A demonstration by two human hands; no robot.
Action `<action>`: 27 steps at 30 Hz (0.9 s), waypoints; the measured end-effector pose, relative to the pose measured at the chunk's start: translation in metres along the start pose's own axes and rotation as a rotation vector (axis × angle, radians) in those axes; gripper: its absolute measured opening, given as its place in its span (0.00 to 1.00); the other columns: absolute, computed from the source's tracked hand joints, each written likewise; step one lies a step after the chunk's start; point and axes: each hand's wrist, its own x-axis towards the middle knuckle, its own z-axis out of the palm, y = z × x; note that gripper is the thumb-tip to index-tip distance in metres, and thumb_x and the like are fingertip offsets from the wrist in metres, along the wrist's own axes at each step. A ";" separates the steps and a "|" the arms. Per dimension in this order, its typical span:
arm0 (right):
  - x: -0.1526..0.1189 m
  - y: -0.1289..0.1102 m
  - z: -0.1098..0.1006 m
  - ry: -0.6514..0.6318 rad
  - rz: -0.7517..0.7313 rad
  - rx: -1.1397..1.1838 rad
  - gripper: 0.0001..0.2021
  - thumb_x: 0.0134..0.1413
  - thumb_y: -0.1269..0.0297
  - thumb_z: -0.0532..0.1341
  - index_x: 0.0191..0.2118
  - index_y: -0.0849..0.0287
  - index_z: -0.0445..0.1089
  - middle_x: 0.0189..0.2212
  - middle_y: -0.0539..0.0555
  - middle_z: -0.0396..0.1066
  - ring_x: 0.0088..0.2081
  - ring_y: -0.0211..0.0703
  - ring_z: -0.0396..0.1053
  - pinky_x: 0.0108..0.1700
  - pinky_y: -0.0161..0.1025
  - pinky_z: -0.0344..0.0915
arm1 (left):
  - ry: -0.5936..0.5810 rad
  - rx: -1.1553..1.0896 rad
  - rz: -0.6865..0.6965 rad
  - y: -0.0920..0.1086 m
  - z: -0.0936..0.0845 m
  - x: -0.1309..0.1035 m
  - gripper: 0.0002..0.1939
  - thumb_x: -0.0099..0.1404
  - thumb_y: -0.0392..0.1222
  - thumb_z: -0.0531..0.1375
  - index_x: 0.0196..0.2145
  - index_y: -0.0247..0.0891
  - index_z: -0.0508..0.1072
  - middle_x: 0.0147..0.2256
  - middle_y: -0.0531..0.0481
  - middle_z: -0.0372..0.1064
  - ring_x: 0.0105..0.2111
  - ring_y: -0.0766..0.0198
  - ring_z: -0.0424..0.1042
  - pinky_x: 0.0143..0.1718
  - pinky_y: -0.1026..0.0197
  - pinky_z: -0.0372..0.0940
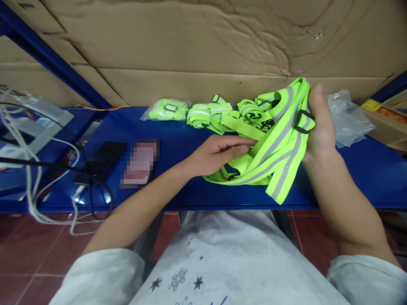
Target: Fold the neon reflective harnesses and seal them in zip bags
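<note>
Above a blue worktable (178, 148), a neon-yellow reflective strap (281, 142) slants from rear right toward the front edge, held by the right hand (321, 123), fingers hidden; the left hand (216, 154) half-curls at its folds, grip unclear.

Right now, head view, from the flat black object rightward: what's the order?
Flat black object, pixelated flat object, bagged strap bundle, left hand, loose neon straps, right hand, clear plastic bags, cardboard.

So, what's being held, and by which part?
The strap: the right hand holds its upper folds, beside a black buckle. The left hand is lower, its grip unclear.
</note>
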 end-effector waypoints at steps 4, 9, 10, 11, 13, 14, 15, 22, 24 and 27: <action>0.011 0.002 -0.007 0.023 -0.139 -0.280 0.30 0.65 0.35 0.46 0.46 0.55 0.72 0.49 0.65 0.78 0.52 0.57 0.77 0.52 0.55 0.72 | 0.064 0.147 0.139 0.003 -0.004 -0.001 0.21 0.64 0.51 0.69 0.52 0.40 0.82 0.47 0.45 0.81 0.47 0.58 0.80 0.49 0.61 0.72; 0.013 -0.003 -0.008 0.066 -0.193 -0.346 0.33 0.63 0.31 0.46 0.46 0.54 0.73 0.48 0.64 0.79 0.54 0.57 0.75 0.54 0.54 0.70 | 0.287 0.407 0.261 0.012 -0.007 -0.004 0.11 0.68 0.41 0.64 0.46 0.42 0.83 0.46 0.47 0.81 0.47 0.58 0.79 0.52 0.59 0.70; 0.013 -0.003 -0.008 0.080 -0.172 -0.320 0.32 0.62 0.31 0.49 0.46 0.53 0.73 0.48 0.62 0.79 0.55 0.56 0.74 0.54 0.52 0.70 | 0.295 0.389 0.267 0.012 -0.007 -0.003 0.10 0.68 0.38 0.63 0.45 0.41 0.83 0.46 0.47 0.81 0.48 0.58 0.78 0.52 0.59 0.70; 0.013 -0.004 -0.008 0.090 -0.154 -0.295 0.30 0.60 0.31 0.51 0.45 0.53 0.73 0.48 0.61 0.79 0.57 0.55 0.73 0.54 0.51 0.70 | 0.307 0.366 0.271 0.011 -0.007 -0.003 0.10 0.66 0.35 0.62 0.43 0.40 0.82 0.47 0.46 0.80 0.49 0.58 0.78 0.52 0.58 0.70; 0.014 -0.004 -0.008 0.101 -0.136 -0.261 0.29 0.58 0.31 0.53 0.44 0.51 0.72 0.48 0.60 0.78 0.59 0.54 0.70 0.54 0.49 0.70 | 0.363 0.324 0.281 0.009 -0.008 -0.001 0.08 0.61 0.31 0.61 0.36 0.38 0.80 0.51 0.45 0.77 0.55 0.56 0.74 0.53 0.58 0.69; 0.014 -0.004 -0.008 0.090 -0.130 -0.248 0.28 0.58 0.31 0.53 0.43 0.51 0.72 0.48 0.59 0.78 0.60 0.54 0.70 0.54 0.48 0.70 | 0.381 0.296 0.272 0.007 -0.008 0.000 0.07 0.58 0.30 0.61 0.33 0.37 0.78 0.53 0.44 0.75 0.58 0.55 0.72 0.54 0.58 0.69; 0.015 -0.004 -0.008 0.083 -0.132 -0.230 0.28 0.58 0.31 0.54 0.43 0.51 0.72 0.49 0.59 0.78 0.59 0.54 0.70 0.54 0.47 0.70 | 0.374 0.245 0.242 0.007 -0.008 0.002 0.06 0.56 0.30 0.62 0.31 0.37 0.77 0.54 0.44 0.74 0.60 0.54 0.70 0.54 0.58 0.69; 0.016 -0.001 -0.010 0.046 -0.138 -0.160 0.26 0.63 0.36 0.50 0.47 0.52 0.70 0.56 0.59 0.74 0.53 0.52 0.74 0.54 0.47 0.70 | 0.183 -0.372 -0.171 0.000 0.003 0.007 0.18 0.56 0.47 0.72 0.41 0.41 0.72 0.38 0.52 0.76 0.36 0.64 0.77 0.38 0.62 0.72; 0.018 0.000 -0.012 0.036 -0.167 -0.143 0.25 0.63 0.37 0.51 0.45 0.53 0.71 0.56 0.59 0.74 0.53 0.53 0.74 0.55 0.48 0.70 | 0.231 -0.364 -0.139 -0.005 0.005 0.007 0.30 0.52 0.43 0.75 0.50 0.45 0.69 0.40 0.54 0.77 0.37 0.64 0.78 0.42 0.63 0.73; 0.021 0.001 -0.016 0.074 -0.244 -0.195 0.27 0.63 0.36 0.50 0.46 0.54 0.71 0.54 0.61 0.75 0.58 0.54 0.72 0.58 0.49 0.68 | 0.209 -0.189 -0.149 -0.013 0.001 0.008 0.34 0.55 0.46 0.74 0.57 0.44 0.68 0.41 0.52 0.80 0.40 0.58 0.80 0.46 0.57 0.74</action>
